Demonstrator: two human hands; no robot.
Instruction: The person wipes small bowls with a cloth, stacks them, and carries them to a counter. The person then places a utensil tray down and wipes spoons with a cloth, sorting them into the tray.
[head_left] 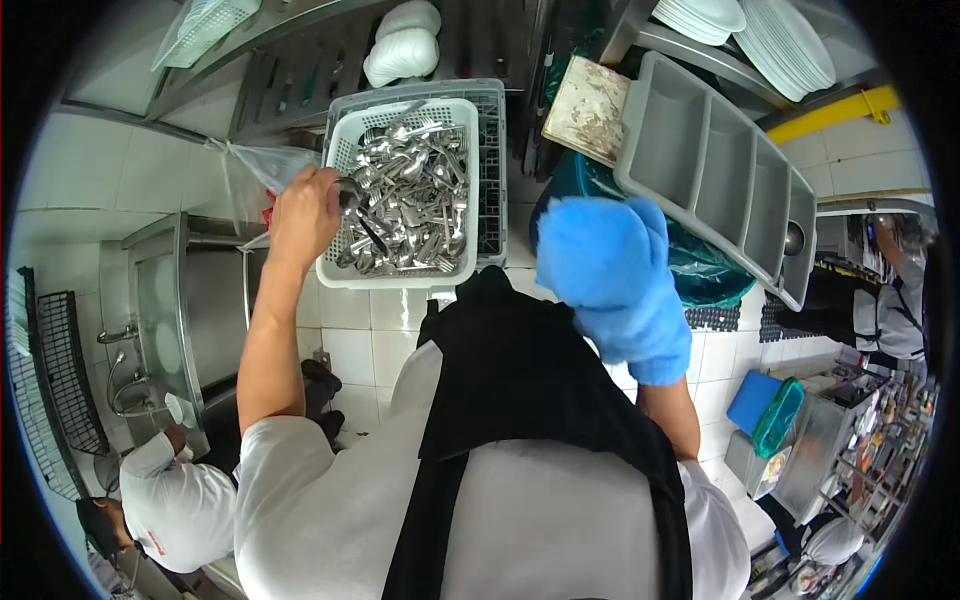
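At the left rim of a white perforated basket [470,200], my left hand [305,215] is closed on a spoon [348,192], its dark shiny bowl beside the fingertips. Heaped in the basket is a jumble of metal cutlery [410,190], mostly forks and spoons. My right hand is covered by a fluffy blue cloth [610,270] that wraps it down to the wrist; its fingers are hidden inside. The cloth is held out to the right of the basket, in front of a grey divided cutlery tray [675,115].
Under the basket sits a grey dish rack [491,170]. The tilted tray rests by a bin with a green liner [700,275]; a ladle-like round piece [794,238] lies in it. Plates [785,45] are stacked above. A co-worker [175,500] stands by the sink [215,310] at left.
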